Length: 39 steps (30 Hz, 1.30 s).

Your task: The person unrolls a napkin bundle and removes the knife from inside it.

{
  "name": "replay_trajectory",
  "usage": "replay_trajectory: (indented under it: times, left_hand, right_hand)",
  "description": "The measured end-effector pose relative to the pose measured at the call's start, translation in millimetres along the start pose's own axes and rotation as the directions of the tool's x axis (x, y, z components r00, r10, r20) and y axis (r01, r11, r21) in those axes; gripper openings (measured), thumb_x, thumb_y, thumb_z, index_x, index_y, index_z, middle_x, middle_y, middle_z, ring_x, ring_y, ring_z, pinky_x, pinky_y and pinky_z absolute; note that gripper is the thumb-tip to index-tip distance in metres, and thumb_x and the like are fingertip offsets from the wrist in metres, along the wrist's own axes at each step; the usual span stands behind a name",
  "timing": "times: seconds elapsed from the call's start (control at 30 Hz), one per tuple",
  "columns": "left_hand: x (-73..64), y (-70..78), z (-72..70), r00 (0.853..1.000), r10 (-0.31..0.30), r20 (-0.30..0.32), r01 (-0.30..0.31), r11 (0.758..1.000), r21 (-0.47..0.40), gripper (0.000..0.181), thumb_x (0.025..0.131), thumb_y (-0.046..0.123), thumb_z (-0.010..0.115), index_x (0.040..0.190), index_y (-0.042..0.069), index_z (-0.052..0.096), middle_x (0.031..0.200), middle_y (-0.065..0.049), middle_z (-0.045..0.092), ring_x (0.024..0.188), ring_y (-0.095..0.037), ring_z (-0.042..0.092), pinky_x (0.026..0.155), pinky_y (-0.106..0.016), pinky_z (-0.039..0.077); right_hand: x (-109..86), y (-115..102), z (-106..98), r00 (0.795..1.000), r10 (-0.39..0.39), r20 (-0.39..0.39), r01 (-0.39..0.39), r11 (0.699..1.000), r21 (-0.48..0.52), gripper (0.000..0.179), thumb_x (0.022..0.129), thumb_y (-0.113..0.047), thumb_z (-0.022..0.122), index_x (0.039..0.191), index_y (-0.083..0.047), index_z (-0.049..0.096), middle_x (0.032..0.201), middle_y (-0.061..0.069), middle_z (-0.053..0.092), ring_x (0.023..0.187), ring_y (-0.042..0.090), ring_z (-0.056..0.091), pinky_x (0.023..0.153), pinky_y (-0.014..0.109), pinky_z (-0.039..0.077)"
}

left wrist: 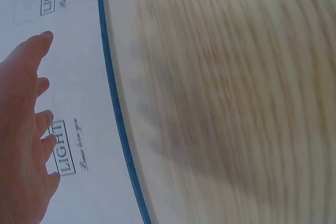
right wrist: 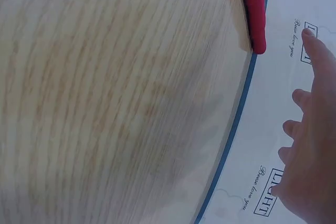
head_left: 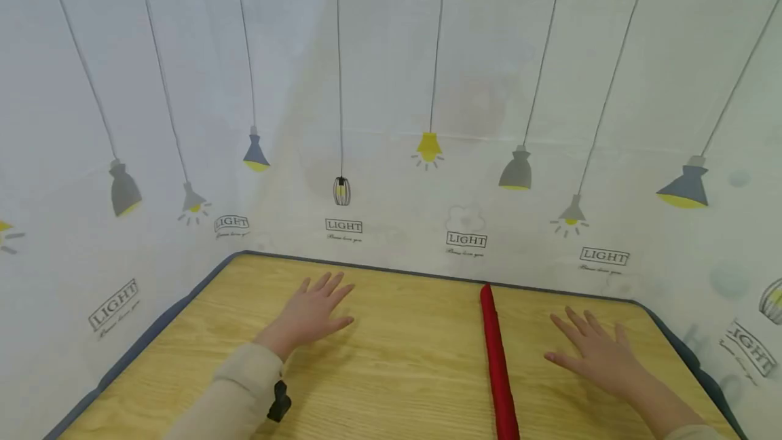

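Note:
A long, narrow red roll lies on the wood-grain table, running from the near edge of the head view to the back edge. Left of it, my left hand hovers over the table with fingers spread, holding nothing. My right hand is on the other side of the roll, fingers also spread and nothing in its grasp. In the right wrist view, the rounded end of the red roll reaches the table's blue edge. Shadows of both hands fall on the tabletop in the wrist views.
A blue-grey edge strip borders the table. White curtain sheeting, printed with hanging lamps and LIGHT labels, surrounds the back and both sides. A black strap piece hangs at the left sleeve.

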<state>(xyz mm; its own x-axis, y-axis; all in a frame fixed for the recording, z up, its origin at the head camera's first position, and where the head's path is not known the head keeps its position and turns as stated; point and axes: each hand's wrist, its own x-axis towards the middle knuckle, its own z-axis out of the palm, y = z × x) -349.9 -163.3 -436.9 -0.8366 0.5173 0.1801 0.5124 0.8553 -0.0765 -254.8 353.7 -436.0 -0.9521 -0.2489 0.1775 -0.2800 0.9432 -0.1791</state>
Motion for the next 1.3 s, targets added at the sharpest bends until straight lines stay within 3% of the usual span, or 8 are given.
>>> replay_trajectory:
  times: [0.33, 0.77, 1.3]
  left_hand:
    - [21.8, 32.1, 4.1, 0.996, 0.084, 0.008, -0.083, 0.996, -0.006, 0.07, 0.095, 0.06, 0.046, 0.152, 0.02, 0.035, 0.158, -0.011, 0.026, 0.144, -0.033, 0.022, 0.111, -0.058, 0.018]
    - [43.9, 70.7, 2.6, 0.99, 0.138, 0.017, -0.138, 0.99, -0.031, 0.067, 0.095, 0.058, 0.049, 0.152, 0.025, 0.035, 0.158, -0.006, 0.027, 0.143, -0.033, 0.023, 0.111, -0.06, 0.018]
    - [55.8, 123.3, 1.4, 0.971, 0.237, 0.002, -0.237, 0.97, 0.058, 0.06, 0.092, 0.055, 0.056, 0.145, 0.027, 0.046, 0.147, 0.0, 0.045, 0.135, -0.024, 0.039, 0.108, -0.055, 0.028]
  right_hand:
    - [-2.6, -13.4, -1.1, 1.0, -0.024, -0.011, 0.025, 0.998, 0.054, 0.075, 0.089, -0.053, 0.063, 0.145, -0.008, 0.044, 0.15, 0.026, 0.033, 0.134, 0.055, 0.023, 0.095, 0.079, 0.008]
    - [-11.8, -28.9, 0.4, 0.994, -0.082, -0.066, 0.086, 0.994, 0.07, 0.072, 0.087, -0.05, 0.067, 0.143, -0.009, 0.048, 0.146, 0.021, 0.042, 0.131, 0.05, 0.034, 0.093, 0.078, 0.018]
    - [-25.6, -62.2, 6.5, 0.984, -0.174, -0.033, 0.176, 0.978, 0.113, 0.065, 0.086, -0.054, 0.067, 0.132, -0.009, 0.058, 0.134, 0.012, 0.055, 0.122, 0.038, 0.051, 0.091, 0.073, 0.03]
